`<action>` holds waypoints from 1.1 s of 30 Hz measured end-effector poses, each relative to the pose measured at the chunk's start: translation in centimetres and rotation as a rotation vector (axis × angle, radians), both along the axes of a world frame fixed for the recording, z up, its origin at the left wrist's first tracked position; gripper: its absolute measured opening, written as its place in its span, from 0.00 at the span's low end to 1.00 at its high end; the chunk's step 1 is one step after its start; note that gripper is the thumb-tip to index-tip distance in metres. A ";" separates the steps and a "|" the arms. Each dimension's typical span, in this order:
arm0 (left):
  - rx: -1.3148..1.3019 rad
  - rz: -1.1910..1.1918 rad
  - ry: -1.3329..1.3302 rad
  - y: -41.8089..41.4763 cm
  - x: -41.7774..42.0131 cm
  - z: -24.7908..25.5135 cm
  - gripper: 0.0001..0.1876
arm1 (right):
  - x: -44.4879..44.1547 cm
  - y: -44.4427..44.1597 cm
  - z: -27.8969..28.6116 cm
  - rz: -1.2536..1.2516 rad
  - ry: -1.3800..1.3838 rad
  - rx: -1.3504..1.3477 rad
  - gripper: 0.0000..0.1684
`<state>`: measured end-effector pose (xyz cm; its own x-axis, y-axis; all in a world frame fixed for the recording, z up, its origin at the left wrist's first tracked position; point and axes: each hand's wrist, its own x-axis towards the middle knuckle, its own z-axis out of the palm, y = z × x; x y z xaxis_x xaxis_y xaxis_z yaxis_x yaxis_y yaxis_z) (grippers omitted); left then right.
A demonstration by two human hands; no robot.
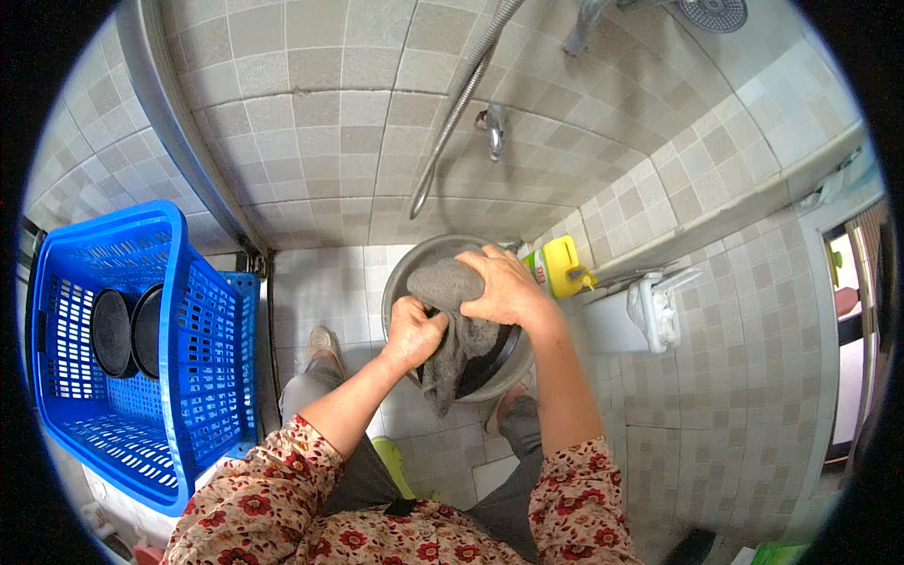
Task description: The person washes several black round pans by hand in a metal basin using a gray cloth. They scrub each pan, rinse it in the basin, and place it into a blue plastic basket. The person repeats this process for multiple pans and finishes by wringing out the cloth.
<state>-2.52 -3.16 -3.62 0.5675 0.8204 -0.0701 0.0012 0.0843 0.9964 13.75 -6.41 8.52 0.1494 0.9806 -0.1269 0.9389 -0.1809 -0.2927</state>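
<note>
A wet-looking grey cloth point(460, 332) is bunched between my two hands over a round grey basin point(519, 367) on the tiled floor. My left hand point(417, 328) is closed around a fold at the cloth's left side. With thumb and fingers spread over it, my right hand point(503, 286) grips the thick upper part from the right. One end of the cloth dangles over the basin's near rim. Dark contents show inside the basin under the cloth, but what they are I cannot tell.
A blue plastic basket point(173, 353) holding black round objects point(111, 332) stands at the left. Beside the basin's right rim is a yellow jug point(563, 267). On the far wall are a tap point(496, 134) and a hanging metal shower hose point(452, 116). A waste bin point(613, 325) stands right.
</note>
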 end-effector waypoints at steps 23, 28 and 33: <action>-0.250 0.327 -0.205 2.9 0.0 -0.5 0.07 | -0.4 -13.2 -16.7 -1.248 1.655 0.196 0.46; -0.422 0.296 -0.349 3.4 -0.4 0.5 0.06 | -3.0 -12.9 -15.4 -1.118 2.147 0.443 0.42; -0.555 -0.006 -0.434 2.3 -0.7 0.4 0.14 | -0.7 -12.3 -17.7 -1.382 2.004 0.814 0.30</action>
<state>-3.20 -0.84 -3.20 0.6433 0.7258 -0.2438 -0.3847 0.5818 0.7166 13.04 -18.75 -9.18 0.6215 0.4208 -0.6608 -0.7823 0.3783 -0.4949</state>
